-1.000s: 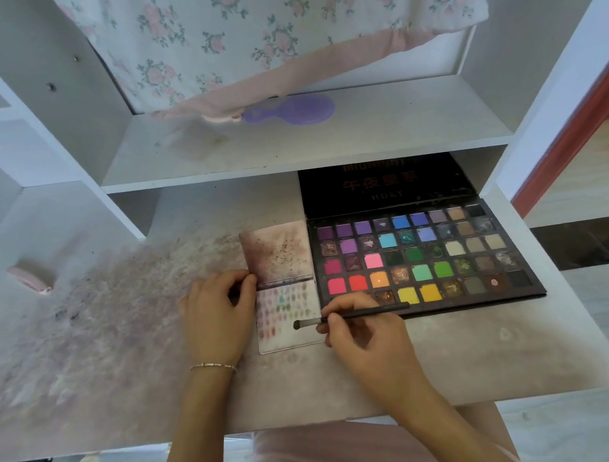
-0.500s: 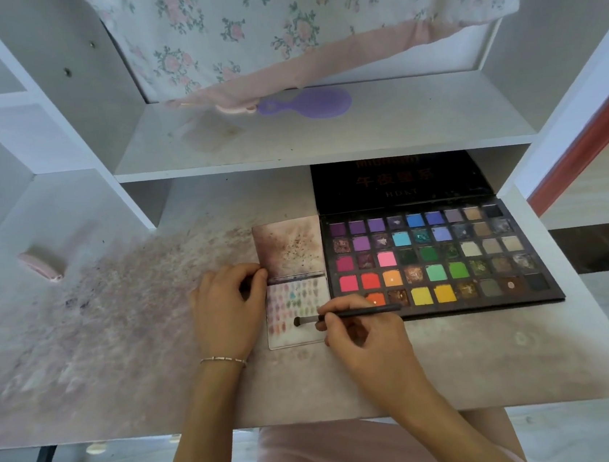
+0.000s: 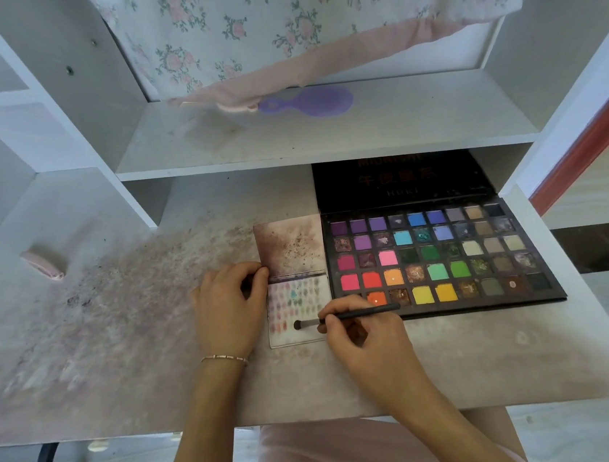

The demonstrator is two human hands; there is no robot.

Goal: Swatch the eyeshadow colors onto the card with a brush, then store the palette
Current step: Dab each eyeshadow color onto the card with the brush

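Your right hand is pinching the brush, its tip touching the card near the tabletop's front edge; your left hand, fingers curled, is holding the card's left edge. The palette is lying open just right of the card.

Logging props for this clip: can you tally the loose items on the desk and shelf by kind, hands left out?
Eyeshadow palette: 1
Swatch card: 1
Makeup brush: 1
Purple hairbrush: 1
Small pink item at the desk's left, kind unclear: 1
Total: 5
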